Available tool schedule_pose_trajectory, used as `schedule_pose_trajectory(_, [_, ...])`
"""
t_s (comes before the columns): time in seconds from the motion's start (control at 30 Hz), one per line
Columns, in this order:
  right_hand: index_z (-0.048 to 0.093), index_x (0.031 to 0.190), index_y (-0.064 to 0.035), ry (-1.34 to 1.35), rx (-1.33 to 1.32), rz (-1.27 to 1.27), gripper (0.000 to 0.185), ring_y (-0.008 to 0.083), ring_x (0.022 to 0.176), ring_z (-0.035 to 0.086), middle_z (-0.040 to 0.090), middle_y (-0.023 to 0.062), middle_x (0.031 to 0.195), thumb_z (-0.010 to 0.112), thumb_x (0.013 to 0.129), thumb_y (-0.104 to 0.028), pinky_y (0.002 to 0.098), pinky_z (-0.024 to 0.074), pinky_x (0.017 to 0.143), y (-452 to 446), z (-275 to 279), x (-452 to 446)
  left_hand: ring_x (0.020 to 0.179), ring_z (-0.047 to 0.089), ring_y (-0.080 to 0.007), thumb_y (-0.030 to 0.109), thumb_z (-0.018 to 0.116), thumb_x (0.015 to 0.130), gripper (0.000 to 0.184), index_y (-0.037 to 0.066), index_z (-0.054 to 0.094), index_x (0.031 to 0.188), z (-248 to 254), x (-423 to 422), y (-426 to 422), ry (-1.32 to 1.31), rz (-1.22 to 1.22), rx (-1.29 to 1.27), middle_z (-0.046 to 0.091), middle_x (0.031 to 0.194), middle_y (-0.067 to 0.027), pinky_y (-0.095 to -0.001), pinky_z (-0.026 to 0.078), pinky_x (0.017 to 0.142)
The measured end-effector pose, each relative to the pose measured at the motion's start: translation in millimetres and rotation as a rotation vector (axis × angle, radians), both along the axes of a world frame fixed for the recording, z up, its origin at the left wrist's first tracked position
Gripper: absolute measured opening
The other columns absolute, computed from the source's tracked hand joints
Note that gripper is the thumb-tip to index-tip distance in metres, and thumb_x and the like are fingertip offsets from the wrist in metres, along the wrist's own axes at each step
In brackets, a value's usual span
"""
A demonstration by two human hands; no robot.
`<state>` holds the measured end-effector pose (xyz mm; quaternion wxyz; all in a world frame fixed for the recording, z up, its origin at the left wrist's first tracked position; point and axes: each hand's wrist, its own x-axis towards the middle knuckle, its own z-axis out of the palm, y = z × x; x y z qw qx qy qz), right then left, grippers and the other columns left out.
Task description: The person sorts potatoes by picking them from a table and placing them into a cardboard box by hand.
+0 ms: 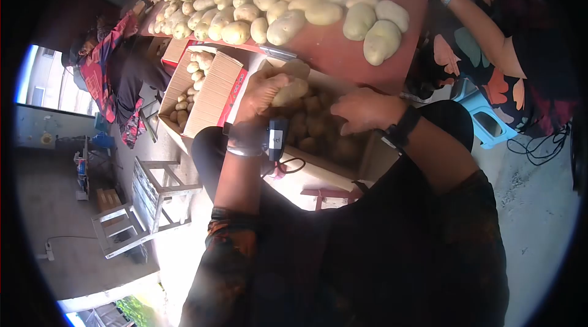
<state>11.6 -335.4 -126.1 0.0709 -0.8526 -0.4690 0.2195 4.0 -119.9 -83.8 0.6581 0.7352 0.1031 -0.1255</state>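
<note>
My left hand (260,95) is closed on a potato (290,92) at the left rim of an open cardboard box (324,169) between my knees. Another potato (296,69) shows just above it at the box's edge. Inside the box, in shade, lie several potatoes (312,125). Over the box's right side reaches my right hand (372,111), its thumb and fingers apart with nothing seen between them. Both wrists carry dark bands, and a small device hangs at the left one.
A red-brown table (343,51) heaped with potatoes (245,11) stands ahead. To the left is a second box (208,97) of potatoes. Another person's arm (478,24) reaches in at upper right, near a blue stool (484,119). A wooden chair (150,195) stands left.
</note>
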Motion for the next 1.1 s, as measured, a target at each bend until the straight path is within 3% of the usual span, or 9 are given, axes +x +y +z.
schedule_pose_trajectory(0.07, [0.058, 0.095, -0.0029, 0.007, -0.005, 0.004, 0.035, 0.0328, 0.090, 0.058, 0.060, 0.0157, 0.094, 0.064, 0.073, -0.030, 0.0430, 0.0472, 0.077, 2, -1, -3, 0.075, 0.061, -0.0167, 0.016, 0.065, 0.076, 0.038, -0.005, 0.057, 0.106, -36, -6, 32, 0.019, 0.024, 0.134, 0.063, 0.091, -0.0117, -0.0268, 0.051, 0.058])
schedule_pose_trajectory(0.17, [0.058, 0.095, -0.0029, 0.009, -0.021, 0.022, 0.036, 0.0327, 0.089, 0.059, 0.060, 0.0161, 0.094, 0.064, 0.073, -0.030, 0.0423, 0.0475, 0.077, 5, 4, -3, 0.075, 0.061, -0.0162, 0.015, 0.065, 0.076, 0.036, -0.005, 0.058, 0.106, -48, -10, 45, 0.068, 0.023, 0.243, 0.063, 0.090, -0.0108, -0.0258, 0.050, 0.061])
schedule_pose_trajectory(0.27, [0.058, 0.093, -0.0030, -0.002, -0.001, 0.032, 0.036, 0.0327, 0.088, 0.059, 0.060, 0.0163, 0.093, 0.063, 0.072, -0.031, 0.0422, 0.0480, 0.076, 5, -3, -1, 0.078, 0.059, -0.0146, 0.017, 0.066, 0.078, 0.037, -0.005, 0.055, 0.107, -64, -2, 50, 0.002, 0.135, 0.139, 0.062, 0.091, -0.0089, -0.0269, 0.049, 0.066])
schedule_pose_trajectory(0.37, [0.058, 0.093, -0.0033, -0.009, -0.019, 0.038, 0.036, 0.0328, 0.087, 0.059, 0.059, 0.0162, 0.092, 0.063, 0.072, -0.031, 0.0422, 0.0482, 0.075, 5, -2, -1, 0.080, 0.057, -0.0141, 0.015, 0.066, 0.079, 0.037, -0.005, 0.053, 0.108, -49, 14, 41, -0.057, 0.244, 0.133, 0.060, 0.092, -0.0082, -0.0276, 0.049, 0.069])
schedule_pose_trajectory(0.5, [0.058, 0.091, -0.0043, 0.001, -0.047, 0.032, 0.034, 0.0329, 0.085, 0.060, 0.059, 0.0156, 0.090, 0.063, 0.072, -0.032, 0.0419, 0.0486, 0.073, 7, -2, 0, 0.084, 0.059, -0.0157, 0.012, 0.070, 0.076, 0.039, -0.006, 0.054, 0.107, -35, 57, 41, -0.336, 0.264, 0.294, 0.062, 0.095, -0.0123, -0.0279, 0.049, 0.069])
schedule_pose_trajectory(0.6, [0.058, 0.090, -0.0047, 0.012, -0.005, 0.018, 0.032, 0.0322, 0.085, 0.060, 0.060, 0.0151, 0.089, 0.064, 0.071, -0.031, 0.0417, 0.0484, 0.071, 4, -1, 0, 0.104, 0.048, -0.0334, 0.034, 0.080, 0.060, 0.059, 0.004, 0.059, 0.107, -30, 92, 43, -0.458, 0.206, 0.685, 0.053, 0.106, -0.0244, -0.0394, 0.043, 0.087])
schedule_pose_trajectory(0.73, [0.058, 0.087, -0.0047, 0.014, 0.096, 0.018, 0.032, 0.0319, 0.081, 0.060, 0.060, 0.0146, 0.085, 0.066, 0.071, -0.030, 0.0420, 0.0484, 0.068, -2, -4, 0, 0.109, 0.045, -0.0368, 0.045, 0.077, 0.061, 0.066, 0.005, 0.057, 0.109, -15, 103, 20, -0.396, 0.106, 0.979, 0.054, 0.107, -0.0252, -0.0393, 0.041, 0.091])
schedule_pose_trajectory(0.9, [0.058, 0.086, -0.0043, 0.004, 0.097, 0.026, 0.032, 0.0320, 0.074, 0.061, 0.060, 0.0138, 0.076, 0.068, 0.071, -0.031, 0.0422, 0.0486, 0.064, 1, 1, -1, 0.112, 0.043, -0.0370, 0.041, 0.077, 0.060, 0.067, 0.004, 0.054, 0.112, -8, 98, 4, -0.350, 0.137, 0.996, 0.050, 0.111, -0.0272, -0.0396, 0.040, 0.092])
schedule_pose_trajectory(1.1, [0.059, 0.088, -0.0044, 0.021, 0.053, 0.031, 0.032, 0.0324, 0.076, 0.061, 0.060, 0.0143, 0.080, 0.069, 0.071, -0.030, 0.0422, 0.0484, 0.065, 5, 2, -1, 0.114, 0.042, -0.0374, 0.039, 0.076, 0.059, 0.073, 0.007, 0.051, 0.119, -17, 104, 7, -0.292, 0.123, 1.010, 0.040, 0.121, -0.0293, -0.0392, 0.039, 0.095])
